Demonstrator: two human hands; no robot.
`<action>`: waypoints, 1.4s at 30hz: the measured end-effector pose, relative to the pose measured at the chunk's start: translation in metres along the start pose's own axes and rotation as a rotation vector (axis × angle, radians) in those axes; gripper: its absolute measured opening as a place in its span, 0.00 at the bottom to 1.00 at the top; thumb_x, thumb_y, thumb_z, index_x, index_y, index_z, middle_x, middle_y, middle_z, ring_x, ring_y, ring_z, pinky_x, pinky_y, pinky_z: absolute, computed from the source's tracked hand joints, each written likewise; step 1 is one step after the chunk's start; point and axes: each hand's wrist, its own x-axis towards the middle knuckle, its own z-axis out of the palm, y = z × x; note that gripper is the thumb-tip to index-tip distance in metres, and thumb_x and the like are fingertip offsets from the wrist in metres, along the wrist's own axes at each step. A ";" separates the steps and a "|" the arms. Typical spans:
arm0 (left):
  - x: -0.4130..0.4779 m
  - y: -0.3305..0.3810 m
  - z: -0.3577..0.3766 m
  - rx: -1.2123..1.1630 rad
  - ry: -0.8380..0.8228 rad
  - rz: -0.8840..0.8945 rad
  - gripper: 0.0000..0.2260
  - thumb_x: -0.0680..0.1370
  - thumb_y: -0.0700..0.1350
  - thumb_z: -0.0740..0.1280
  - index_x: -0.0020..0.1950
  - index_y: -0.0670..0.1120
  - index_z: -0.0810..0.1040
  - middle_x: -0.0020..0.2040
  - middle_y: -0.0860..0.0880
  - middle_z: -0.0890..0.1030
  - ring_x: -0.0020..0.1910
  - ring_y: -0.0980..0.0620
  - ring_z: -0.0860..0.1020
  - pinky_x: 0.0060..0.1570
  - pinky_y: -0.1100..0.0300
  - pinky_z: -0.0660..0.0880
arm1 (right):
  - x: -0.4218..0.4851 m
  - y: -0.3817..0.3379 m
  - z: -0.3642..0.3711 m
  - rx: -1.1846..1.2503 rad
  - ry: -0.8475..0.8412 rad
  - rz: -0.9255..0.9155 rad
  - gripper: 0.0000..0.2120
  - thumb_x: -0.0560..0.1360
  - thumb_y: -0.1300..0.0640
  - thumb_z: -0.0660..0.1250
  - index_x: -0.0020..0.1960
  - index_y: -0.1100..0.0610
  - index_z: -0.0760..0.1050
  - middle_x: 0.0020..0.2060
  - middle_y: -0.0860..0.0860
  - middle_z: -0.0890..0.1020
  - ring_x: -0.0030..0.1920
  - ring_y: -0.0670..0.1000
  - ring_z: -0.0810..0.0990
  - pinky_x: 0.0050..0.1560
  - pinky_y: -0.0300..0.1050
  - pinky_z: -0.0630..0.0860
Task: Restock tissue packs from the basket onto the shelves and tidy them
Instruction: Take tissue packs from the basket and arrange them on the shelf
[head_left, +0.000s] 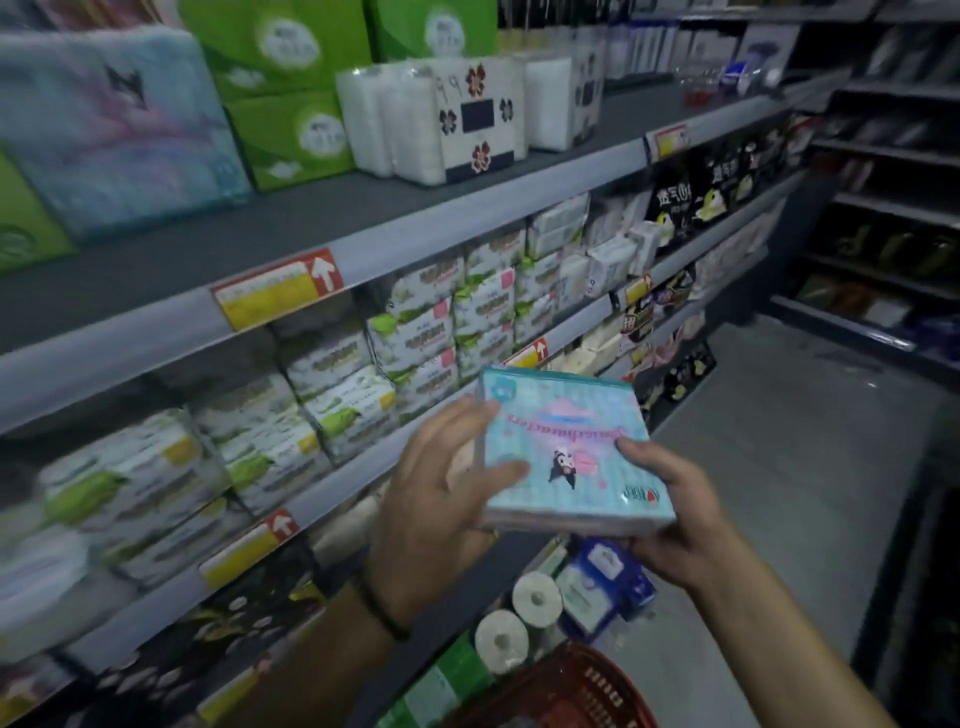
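A pale blue tissue pack (563, 449) is held in the air beside the shelves (156, 332), above the red basket (587, 680). The left hand (441, 493) clasps its left edge with spread fingers. The right hand (670, 525) pinches its near corner, thumb on top.

This is a shop aisle: long shelves (171, 270) full of tissue packs (415, 332), with price labels (278, 288) on their edges.

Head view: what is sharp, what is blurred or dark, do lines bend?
In the head view the light is dim; the blue tissue pack is fairly sharp; the green-and-white packs at left are smeared; the shelf edge bows; the right shelves are darkest.
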 end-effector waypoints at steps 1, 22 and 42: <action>0.000 0.010 -0.001 -0.026 0.064 -0.220 0.24 0.76 0.52 0.78 0.68 0.53 0.72 0.76 0.44 0.69 0.78 0.44 0.67 0.73 0.45 0.68 | 0.000 0.000 0.004 -0.025 -0.014 -0.042 0.27 0.71 0.57 0.70 0.68 0.66 0.78 0.55 0.65 0.87 0.46 0.62 0.89 0.43 0.58 0.87; 0.120 0.011 -0.155 -0.464 0.245 -0.536 0.21 0.70 0.39 0.80 0.61 0.43 0.81 0.55 0.49 0.87 0.53 0.51 0.86 0.51 0.57 0.84 | 0.009 -0.071 0.128 -0.718 -0.132 -0.898 0.44 0.57 0.41 0.88 0.68 0.50 0.75 0.64 0.53 0.84 0.64 0.55 0.84 0.58 0.53 0.84; 0.236 -0.078 -0.348 0.619 -0.022 -0.456 0.26 0.71 0.61 0.78 0.65 0.51 0.82 0.64 0.52 0.82 0.61 0.52 0.79 0.62 0.54 0.76 | 0.112 -0.110 0.390 -1.405 -0.267 -0.843 0.22 0.70 0.57 0.84 0.60 0.49 0.79 0.55 0.47 0.87 0.49 0.44 0.85 0.51 0.48 0.85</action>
